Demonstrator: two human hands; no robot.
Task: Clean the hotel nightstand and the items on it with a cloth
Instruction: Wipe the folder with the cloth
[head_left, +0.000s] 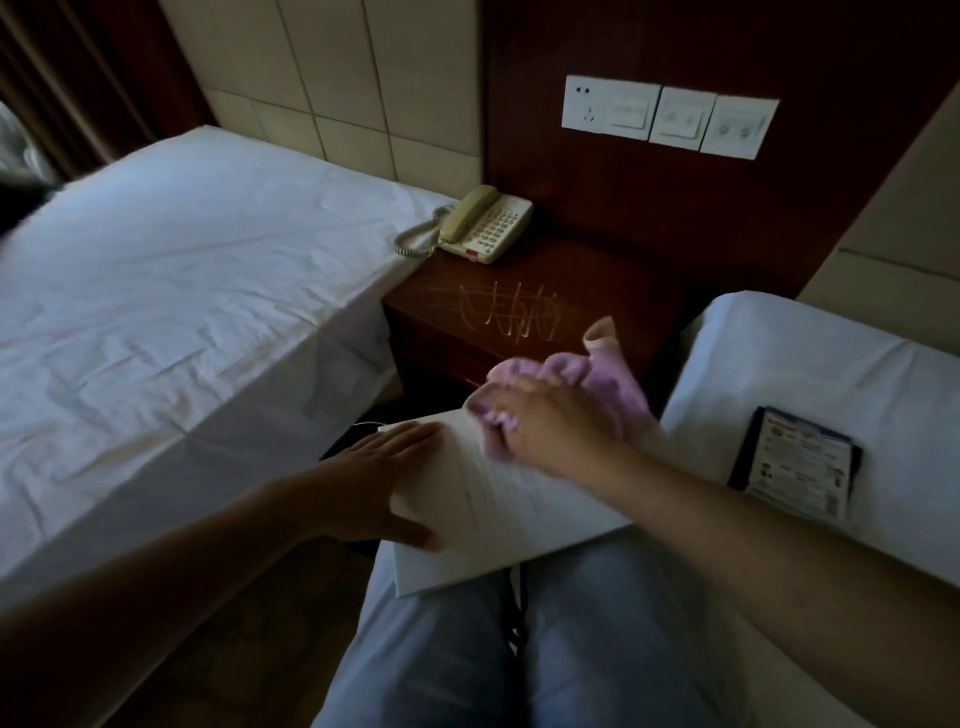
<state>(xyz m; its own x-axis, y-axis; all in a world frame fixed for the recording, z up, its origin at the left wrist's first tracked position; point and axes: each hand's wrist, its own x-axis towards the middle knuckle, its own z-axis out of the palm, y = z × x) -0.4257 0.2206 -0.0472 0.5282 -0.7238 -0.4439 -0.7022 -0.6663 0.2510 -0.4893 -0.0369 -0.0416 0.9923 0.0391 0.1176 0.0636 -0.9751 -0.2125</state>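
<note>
Dim room, soft daylight from the upper left.
Right hand motion-blurred; wide-angle bending at frame edges; corners fall dark.

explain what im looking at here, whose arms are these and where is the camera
There is no machine here. One camera sits on a person's head, looking forward and down, so the arms are that person's own. The left hand lies flat on a white folder resting across their lap. The right hand grips a purple cloth and holds it against the folder's far edge. Beyond stands the dark wooden nightstand, carrying a beige telephone and pale scribble marks. White beds flank it; a printed card lies on the right one.
</note>
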